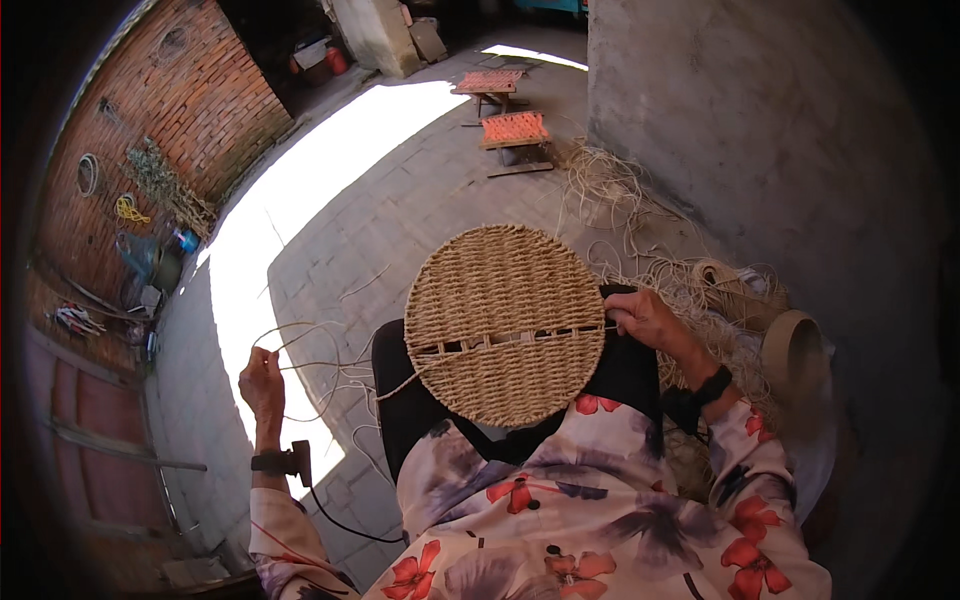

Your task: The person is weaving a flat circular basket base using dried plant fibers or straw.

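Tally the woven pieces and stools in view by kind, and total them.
Round woven straw mat, steadied at its rim by the right hand: 1
Small stools with orange woven seats: 2
Straw cord pulled out by the left hand: 1
Total: 4

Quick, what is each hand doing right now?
Left hand: closed, pinching a thin straw cord pulled out to the side.
Right hand: closed, gripping the edge of the round woven mat.
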The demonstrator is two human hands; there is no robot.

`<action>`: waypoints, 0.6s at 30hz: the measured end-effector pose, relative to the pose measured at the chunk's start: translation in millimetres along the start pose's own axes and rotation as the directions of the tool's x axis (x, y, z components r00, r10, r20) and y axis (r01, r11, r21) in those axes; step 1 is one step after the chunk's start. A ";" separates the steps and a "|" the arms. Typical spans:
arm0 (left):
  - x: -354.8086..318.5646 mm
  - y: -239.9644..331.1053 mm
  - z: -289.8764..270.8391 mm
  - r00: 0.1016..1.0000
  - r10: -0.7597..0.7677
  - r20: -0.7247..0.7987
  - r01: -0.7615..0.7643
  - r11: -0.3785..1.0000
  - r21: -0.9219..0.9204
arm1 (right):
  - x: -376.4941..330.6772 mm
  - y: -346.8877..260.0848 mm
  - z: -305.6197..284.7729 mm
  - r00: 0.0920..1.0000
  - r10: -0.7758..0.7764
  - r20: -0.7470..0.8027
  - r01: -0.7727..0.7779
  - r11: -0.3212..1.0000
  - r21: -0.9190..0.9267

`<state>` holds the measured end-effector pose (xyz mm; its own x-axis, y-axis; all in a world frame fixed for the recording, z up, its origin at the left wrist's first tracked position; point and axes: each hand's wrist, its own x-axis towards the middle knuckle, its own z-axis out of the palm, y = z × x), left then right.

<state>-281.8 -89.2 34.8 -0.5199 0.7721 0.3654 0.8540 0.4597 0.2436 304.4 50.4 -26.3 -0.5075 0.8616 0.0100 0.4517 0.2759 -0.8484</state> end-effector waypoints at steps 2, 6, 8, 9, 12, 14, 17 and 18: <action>-8.1 -78.0 -23.6 0.991 0.120 0.053 -0.131 0.874 0.467 | 6.5 -6.6 -2.1 0.999 0.021 0.039 -0.022 1.000 0.008; -34.8 -9.8 -0.7 0.989 0.147 0.012 -0.146 0.970 0.194 | 3.7 -25.3 -2.1 0.968 -0.209 -0.142 0.152 0.931 -0.332; -60.7 54.6 7.8 0.975 0.196 0.106 -0.173 0.965 -0.197 | 3.8 -47.7 11.7 0.922 -0.293 -0.254 0.158 0.882 -0.443; -72.4 83.0 12.8 0.938 0.315 0.144 -0.260 0.916 -0.306 | 6.3 -55.7 20.6 0.916 -0.325 -0.234 0.229 0.904 -0.361; -97.9 126.9 8.9 0.866 0.476 0.151 -0.393 0.837 -0.381 | 18.6 -78.5 58.9 0.906 -0.408 -0.115 0.374 0.896 -0.241; -104.7 138.6 8.1 0.801 0.574 0.169 -0.521 0.809 -0.273 | 23.1 -80.6 79.0 0.897 -0.442 -0.018 0.428 0.878 -0.215; -108.7 132.2 20.9 0.770 0.612 0.184 -0.508 0.761 -0.404 | 31.9 -81.2 95.6 0.870 -0.493 -0.011 0.460 0.820 -0.340; -107.9 129.8 21.8 0.776 0.604 0.182 -0.503 0.766 -0.399 | 33.1 -82.3 96.3 0.867 -0.499 -0.004 0.468 0.817 -0.337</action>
<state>-114.5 -103.3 7.4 0.1164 0.9567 0.2669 0.9080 -0.2114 0.3617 179.8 15.1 -7.1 -0.6618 0.6112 0.4340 0.3787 0.7723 -0.5101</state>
